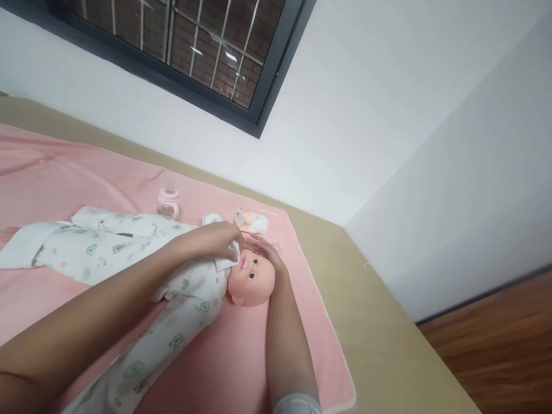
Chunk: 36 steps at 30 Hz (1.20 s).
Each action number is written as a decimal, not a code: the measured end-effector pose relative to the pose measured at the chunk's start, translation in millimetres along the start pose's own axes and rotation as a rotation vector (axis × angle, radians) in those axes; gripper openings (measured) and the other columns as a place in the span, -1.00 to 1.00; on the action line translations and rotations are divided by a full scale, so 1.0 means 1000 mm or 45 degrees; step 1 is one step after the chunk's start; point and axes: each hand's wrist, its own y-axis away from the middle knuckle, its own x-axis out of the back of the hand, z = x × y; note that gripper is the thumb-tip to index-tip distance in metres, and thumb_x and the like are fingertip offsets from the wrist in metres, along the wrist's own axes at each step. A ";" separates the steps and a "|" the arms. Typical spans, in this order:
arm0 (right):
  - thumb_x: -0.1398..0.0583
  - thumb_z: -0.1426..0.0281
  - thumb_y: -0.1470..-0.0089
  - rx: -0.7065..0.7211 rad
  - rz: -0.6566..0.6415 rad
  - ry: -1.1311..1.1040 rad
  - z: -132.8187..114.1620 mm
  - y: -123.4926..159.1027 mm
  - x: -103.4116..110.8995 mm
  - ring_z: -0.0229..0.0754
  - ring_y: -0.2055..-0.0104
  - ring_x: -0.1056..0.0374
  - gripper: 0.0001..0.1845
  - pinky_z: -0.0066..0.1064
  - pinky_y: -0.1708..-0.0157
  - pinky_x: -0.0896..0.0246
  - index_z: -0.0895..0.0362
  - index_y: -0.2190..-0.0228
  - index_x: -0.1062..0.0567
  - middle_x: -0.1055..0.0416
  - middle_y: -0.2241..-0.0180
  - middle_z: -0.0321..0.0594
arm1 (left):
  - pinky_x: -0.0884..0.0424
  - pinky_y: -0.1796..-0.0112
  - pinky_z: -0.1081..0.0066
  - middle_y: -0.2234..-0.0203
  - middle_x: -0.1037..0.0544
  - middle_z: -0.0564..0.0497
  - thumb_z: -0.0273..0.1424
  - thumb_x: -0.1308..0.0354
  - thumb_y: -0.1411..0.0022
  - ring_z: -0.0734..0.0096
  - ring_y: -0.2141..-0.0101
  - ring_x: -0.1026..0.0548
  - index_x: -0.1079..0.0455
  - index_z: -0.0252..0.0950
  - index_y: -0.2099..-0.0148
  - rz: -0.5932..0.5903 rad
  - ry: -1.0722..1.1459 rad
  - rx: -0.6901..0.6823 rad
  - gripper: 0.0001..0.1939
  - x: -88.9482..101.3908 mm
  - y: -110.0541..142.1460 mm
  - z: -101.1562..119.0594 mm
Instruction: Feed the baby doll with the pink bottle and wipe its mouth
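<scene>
A baby doll in a white printed sleepsuit lies on a pink blanket, head toward the wall. My left hand is closed on a small white cloth and presses it against the doll's cheek by the mouth. My right hand lies flat with fingers stretched out on the far side of the doll's head, cupping it.
A pink baby bottle stands on the blanket beyond the doll. A small pale packet lies near the blanket's far corner. The blanket covers a tan mattress against a white wall. Wooden floor shows at right.
</scene>
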 end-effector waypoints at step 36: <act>-0.32 0.21 0.11 0.000 0.004 0.062 -0.001 -0.001 0.001 -0.05 -0.13 -0.35 -0.48 -0.15 -0.19 -0.14 0.04 0.06 -0.47 -0.52 0.08 -0.16 | -0.30 0.34 0.51 0.35 -0.63 0.07 -0.42 -0.21 -0.08 0.31 0.24 -0.53 -0.58 -0.20 0.29 0.138 0.054 -0.062 -0.86 -0.007 -0.001 0.010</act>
